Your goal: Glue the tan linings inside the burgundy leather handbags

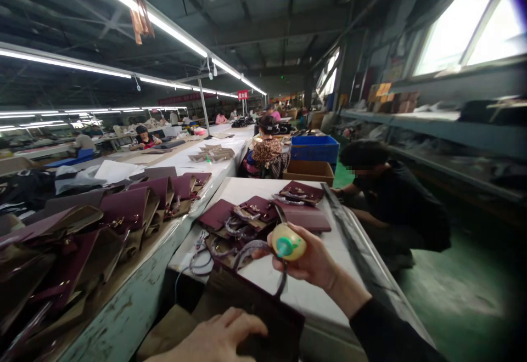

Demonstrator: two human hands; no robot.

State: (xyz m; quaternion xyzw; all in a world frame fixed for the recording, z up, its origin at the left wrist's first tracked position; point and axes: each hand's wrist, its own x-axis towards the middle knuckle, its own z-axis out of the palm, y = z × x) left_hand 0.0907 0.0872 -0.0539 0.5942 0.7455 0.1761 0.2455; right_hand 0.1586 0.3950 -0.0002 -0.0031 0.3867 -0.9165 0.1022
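In the head view, my right hand [313, 263] is wrapped round a yellowish squeeze bottle [297, 241] with a green nozzle cap, which points toward me. My left hand [218, 337] lies with its fingers apart on the dark brown panel of a handbag [263, 323] at the front edge of the table. A plastic-wrapped handle [253, 248] of this bag arches up beside the bottle. Just beyond, several maroon handbags [218, 214] with wrapped handles lie in a pile on the white tabletop [313, 301].
On a longer bench to the left stand several maroon bags [123, 205]. A person in black [403, 208] crouches right of the table; another person [267, 151] sits beyond it. A blue crate [315, 148] and a cardboard box [308, 171] stand behind the table.
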